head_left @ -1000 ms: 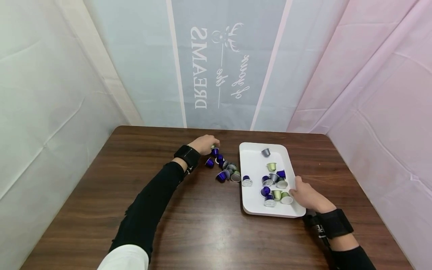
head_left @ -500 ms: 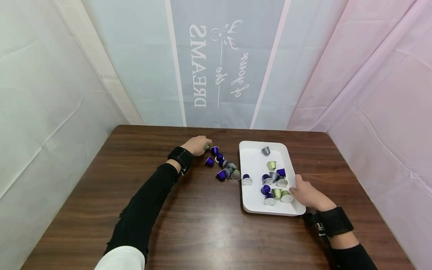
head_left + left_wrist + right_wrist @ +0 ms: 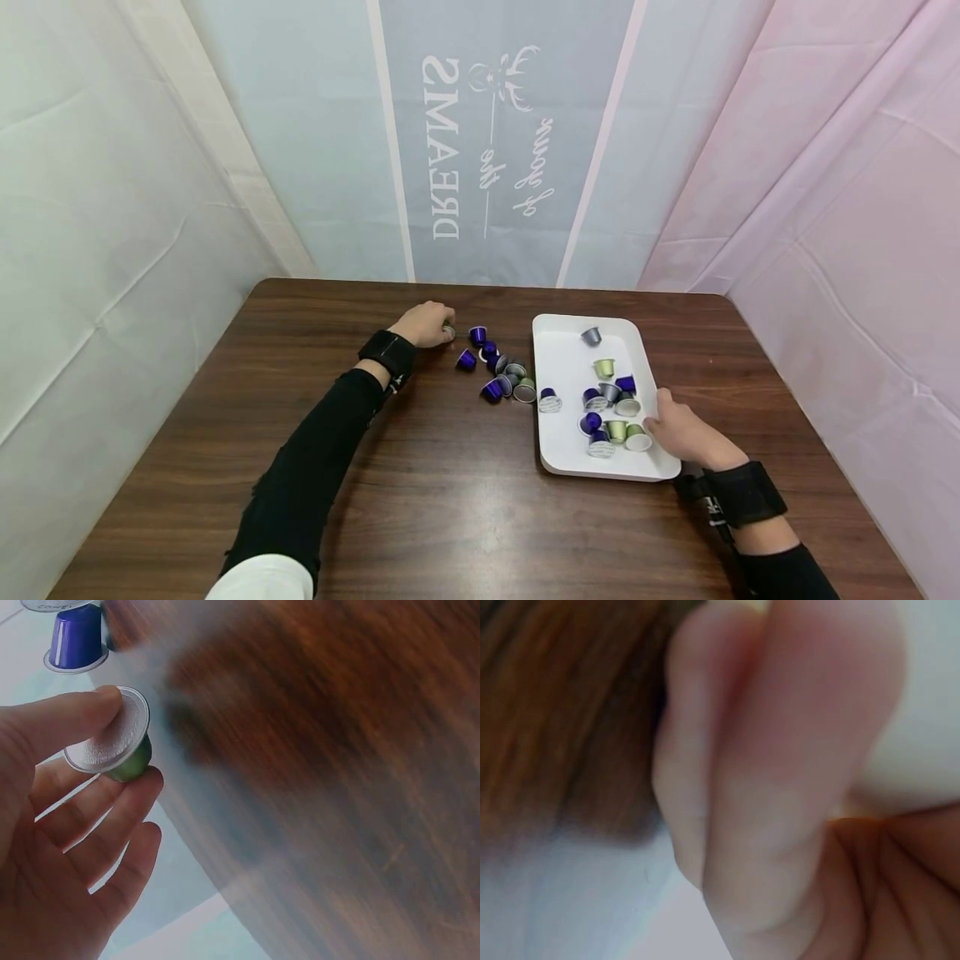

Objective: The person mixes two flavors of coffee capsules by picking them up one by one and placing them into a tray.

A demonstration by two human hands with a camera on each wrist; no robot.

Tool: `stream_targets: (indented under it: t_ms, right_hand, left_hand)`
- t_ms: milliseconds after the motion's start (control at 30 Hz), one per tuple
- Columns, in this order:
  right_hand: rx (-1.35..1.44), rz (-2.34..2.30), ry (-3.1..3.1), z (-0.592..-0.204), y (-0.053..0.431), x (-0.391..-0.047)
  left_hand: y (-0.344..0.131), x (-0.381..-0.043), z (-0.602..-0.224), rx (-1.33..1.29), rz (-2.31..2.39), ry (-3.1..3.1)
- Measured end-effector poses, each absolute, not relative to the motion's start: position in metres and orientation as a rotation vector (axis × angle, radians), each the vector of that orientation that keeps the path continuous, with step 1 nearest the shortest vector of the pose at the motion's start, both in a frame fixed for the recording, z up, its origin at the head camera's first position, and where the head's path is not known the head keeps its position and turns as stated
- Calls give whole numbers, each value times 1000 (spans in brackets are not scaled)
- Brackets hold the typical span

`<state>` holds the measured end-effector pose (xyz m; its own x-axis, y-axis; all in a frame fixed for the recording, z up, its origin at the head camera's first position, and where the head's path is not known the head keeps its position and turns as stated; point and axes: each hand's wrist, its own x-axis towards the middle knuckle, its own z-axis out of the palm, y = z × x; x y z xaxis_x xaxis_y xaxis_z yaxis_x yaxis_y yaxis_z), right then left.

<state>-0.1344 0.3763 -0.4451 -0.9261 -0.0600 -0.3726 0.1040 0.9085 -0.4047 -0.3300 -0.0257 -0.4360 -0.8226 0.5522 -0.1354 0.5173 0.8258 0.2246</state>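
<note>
My left hand (image 3: 422, 325) pinches a green coffee capsule (image 3: 133, 762) between thumb and fingers, left of the loose pile; the foil lid faces the thumb in the left wrist view. My right hand (image 3: 690, 433) grips the right rim of a white tray (image 3: 566, 346), its thumb on the inner side. The right wrist view has the fingers (image 3: 780, 772) close up and blurred against the tray wall. To the right of my left hand lies a pile of purple, grey and green capsules, among them a purple capsule (image 3: 466, 360) and a green capsule (image 3: 524, 391).
Several capsules lie scattered in the tray, such as a grey capsule (image 3: 591, 337) at its far end and a light green capsule (image 3: 603, 368). The brown wooden table (image 3: 435, 500) ends at light fabric curtains (image 3: 510, 250) on the far side.
My left hand has moved left, away from the pile, with the green capsule in its fingers. My right hand and the tray have stayed put.
</note>
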Motion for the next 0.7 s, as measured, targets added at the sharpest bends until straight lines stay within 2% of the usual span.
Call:
stream_targets:
  t_ms: [700]
  right_hand:
    - [39,-593,2691,-445,377,-135]
  left_hand:
    - [-16,-321,-418,838,395,2872]
